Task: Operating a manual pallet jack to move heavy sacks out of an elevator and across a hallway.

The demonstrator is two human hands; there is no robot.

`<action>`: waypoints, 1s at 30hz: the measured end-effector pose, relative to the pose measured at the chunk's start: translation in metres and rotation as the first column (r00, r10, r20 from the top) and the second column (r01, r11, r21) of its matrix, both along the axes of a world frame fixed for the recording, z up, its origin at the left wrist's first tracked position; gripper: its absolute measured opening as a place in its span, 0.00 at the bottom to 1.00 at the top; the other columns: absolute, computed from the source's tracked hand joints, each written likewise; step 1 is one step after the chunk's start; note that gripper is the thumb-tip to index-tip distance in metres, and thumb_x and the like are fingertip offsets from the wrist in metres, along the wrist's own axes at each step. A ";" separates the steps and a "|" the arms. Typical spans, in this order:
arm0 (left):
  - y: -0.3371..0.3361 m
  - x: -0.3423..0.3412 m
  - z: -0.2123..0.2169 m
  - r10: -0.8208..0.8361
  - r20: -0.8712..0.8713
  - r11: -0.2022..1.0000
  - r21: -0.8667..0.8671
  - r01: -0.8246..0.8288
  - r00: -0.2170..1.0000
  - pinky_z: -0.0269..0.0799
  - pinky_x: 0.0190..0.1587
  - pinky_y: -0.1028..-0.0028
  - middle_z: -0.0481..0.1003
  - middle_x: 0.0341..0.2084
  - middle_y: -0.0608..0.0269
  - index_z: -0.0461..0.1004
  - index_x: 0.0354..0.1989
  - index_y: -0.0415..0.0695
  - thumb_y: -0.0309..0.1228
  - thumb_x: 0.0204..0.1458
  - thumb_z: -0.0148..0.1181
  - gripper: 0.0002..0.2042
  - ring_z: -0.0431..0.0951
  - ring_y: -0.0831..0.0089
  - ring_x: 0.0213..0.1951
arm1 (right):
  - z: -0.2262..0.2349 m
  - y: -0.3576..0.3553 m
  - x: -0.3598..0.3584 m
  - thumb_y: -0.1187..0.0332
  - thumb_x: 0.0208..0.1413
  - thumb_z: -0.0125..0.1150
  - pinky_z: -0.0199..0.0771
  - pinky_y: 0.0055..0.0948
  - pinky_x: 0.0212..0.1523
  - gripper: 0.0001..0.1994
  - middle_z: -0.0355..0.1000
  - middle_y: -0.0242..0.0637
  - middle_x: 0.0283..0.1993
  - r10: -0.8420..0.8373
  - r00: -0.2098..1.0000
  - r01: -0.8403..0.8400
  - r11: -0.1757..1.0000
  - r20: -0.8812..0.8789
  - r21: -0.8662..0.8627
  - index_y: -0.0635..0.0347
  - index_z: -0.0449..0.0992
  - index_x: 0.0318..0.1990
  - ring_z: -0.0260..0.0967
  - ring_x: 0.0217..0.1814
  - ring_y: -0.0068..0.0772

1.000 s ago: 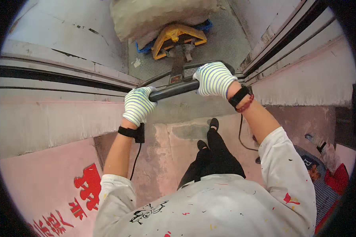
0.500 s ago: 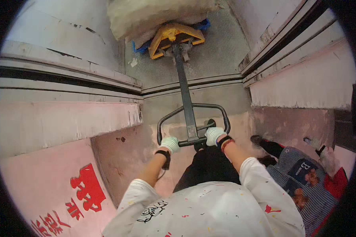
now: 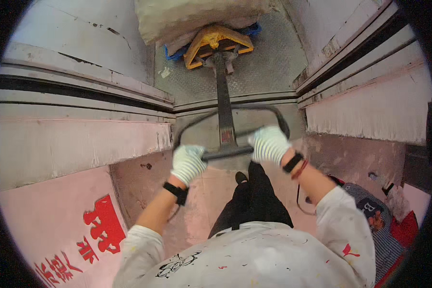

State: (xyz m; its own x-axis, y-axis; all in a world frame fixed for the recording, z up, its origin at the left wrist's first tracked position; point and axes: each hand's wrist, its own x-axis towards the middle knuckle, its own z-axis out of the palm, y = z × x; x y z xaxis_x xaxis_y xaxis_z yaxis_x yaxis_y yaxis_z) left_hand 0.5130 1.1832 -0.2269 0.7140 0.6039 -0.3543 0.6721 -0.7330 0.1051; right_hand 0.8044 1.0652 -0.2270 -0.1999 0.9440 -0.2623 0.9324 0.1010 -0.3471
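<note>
Both hands wear white ribbed gloves and are closed around a black loop handle (image 3: 233, 152). My left hand (image 3: 188, 163) grips its left near corner; my right hand (image 3: 270, 145) grips the right side, slightly farther forward. From the loop a long dark shaft (image 3: 223, 96) runs forward to the yellow body of a pallet jack (image 3: 212, 39). Beyond it, a bulky pale sack-like load (image 3: 192, 18) sits above a blue pallet (image 3: 170, 52), only partly visible. The pallet jack's forks are hidden beneath the load.
Pale walls (image 3: 81, 139) with dark grooves flank the passage on both sides. A threshold strip (image 3: 259, 100) crosses the floor ahead, before a grey textured floor (image 3: 269, 67). At the lower right is another person in a striped apron (image 3: 386, 225), with a gloved hand (image 3: 380, 178).
The handle has come up closer to me, and both hands have risen with it and moved farther apart in the picture. The yellow body and load have shifted only slightly.
</note>
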 end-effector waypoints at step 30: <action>-0.089 -0.017 -0.163 -0.085 -0.444 0.877 -0.459 -0.144 0.892 0.79 0.52 0.53 0.84 0.45 0.44 0.86 0.45 0.43 0.35 0.55 0.58 0.15 0.85 0.50 0.49 | -0.151 -0.079 -0.067 0.59 0.51 0.63 0.82 0.43 0.49 0.14 0.85 0.45 0.43 0.025 0.998 0.020 0.791 0.064 -0.611 0.52 0.88 0.41 0.83 0.49 0.46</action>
